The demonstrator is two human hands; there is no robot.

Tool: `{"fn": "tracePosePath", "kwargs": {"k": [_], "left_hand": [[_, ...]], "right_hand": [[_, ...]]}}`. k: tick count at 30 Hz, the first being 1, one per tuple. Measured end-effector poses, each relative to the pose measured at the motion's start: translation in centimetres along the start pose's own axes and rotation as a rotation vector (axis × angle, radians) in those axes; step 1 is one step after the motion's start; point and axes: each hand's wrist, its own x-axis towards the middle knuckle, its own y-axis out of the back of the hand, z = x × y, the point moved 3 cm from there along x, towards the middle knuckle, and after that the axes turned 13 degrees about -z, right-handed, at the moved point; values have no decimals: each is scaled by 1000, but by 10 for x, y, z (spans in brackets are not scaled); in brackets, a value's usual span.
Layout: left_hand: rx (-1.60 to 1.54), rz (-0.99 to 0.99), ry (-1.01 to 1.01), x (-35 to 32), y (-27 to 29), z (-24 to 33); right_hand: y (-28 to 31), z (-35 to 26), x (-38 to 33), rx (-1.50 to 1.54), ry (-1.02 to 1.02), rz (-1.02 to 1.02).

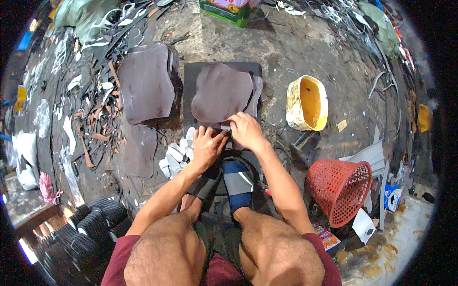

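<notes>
My left hand [209, 147] and my right hand [245, 132] meet at the near edge of a stack of dark brown-grey sheets [222, 90] with wavy sides. The stack lies on a black board [188, 71]. Both hands have bent fingers pressed together. A small whitish piece [225, 127] shows between them, but what the fingertips grip is hidden. Beside my left wrist lies a loose pile of white rounded pieces [175, 155]. A second, thicker stack of dark sheets [147, 83] stands to the left.
At right are a yellow-white cut-open container [290, 112] and a tilted red perforated basket [334, 190]. Scraps and strips [98, 107] litter the left floor. Stacked black sole-shaped pieces [98, 219] sit lower left. A green tin [224, 13] stands at the far side. My sandalled feet [238, 183] are close below my hands.
</notes>
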Motion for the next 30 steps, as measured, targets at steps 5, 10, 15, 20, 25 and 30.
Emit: {"fn": "tracePosePath", "kwargs": {"k": [5, 10, 15, 20, 25, 30], "left_hand": [[-21, 58, 112, -4, 23, -4], [-987, 363, 818, 10, 23, -39], [-899, -56, 530, 32, 24, -82], [-957, 174, 333, 42, 74, -30], [-1098, 461, 395, 15, 170, -103], [-1189, 632, 554, -17, 178, -195]], "right_hand": [[-2, -20, -11, -232, 124, -10], [-6, -16, -11, -393, 30, -34], [-18, -54, -33, -381, 8, 80], [40, -10, -20, 307, 19, 281], [59, -25, -38, 513, -48, 392], [0, -24, -30, 184, 57, 270]]}}
